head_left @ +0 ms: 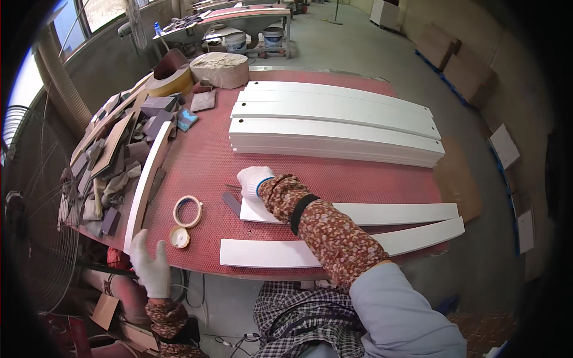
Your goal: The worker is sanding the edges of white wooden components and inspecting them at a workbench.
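While the right hand (255, 182) in a white glove is at the left end of a white board (400, 213) on the near part of the red table (203, 143), with a purple-grey block (231, 204) just beside it, I cannot tell whether its fingers grip anything. The left hand (151, 265), also gloved, is empty with thumb spread, near the near end of a long strip (149, 185). A second board (271, 253) lies nearer, right of two tape rolls (177, 212), and a board stack (334, 134) sits on the far side.
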Demonstrator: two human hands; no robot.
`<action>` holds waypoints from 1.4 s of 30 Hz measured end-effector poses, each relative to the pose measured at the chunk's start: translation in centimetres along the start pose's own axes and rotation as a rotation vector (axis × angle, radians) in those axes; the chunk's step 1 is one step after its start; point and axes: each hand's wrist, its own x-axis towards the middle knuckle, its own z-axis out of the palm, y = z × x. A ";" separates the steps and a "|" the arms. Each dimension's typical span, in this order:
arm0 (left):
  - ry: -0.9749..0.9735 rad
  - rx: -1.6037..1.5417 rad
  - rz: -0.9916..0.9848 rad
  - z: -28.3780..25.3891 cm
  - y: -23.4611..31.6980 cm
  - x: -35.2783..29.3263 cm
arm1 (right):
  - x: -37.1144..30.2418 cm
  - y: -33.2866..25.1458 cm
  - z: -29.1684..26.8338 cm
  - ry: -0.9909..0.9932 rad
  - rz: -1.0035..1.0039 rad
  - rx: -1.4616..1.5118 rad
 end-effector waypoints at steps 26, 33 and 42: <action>-0.564 -0.227 0.376 7.7 22.5 -4.9 | -11.7 22.7 -5.6 0.791 0.204 0.221; -0.551 -0.102 0.400 9.3 22.3 -4.8 | -10.7 22.4 -6.2 0.658 0.301 -0.038; -0.636 -0.113 0.390 9.2 21.3 -4.1 | -9.9 22.5 -5.0 0.693 -0.036 -0.204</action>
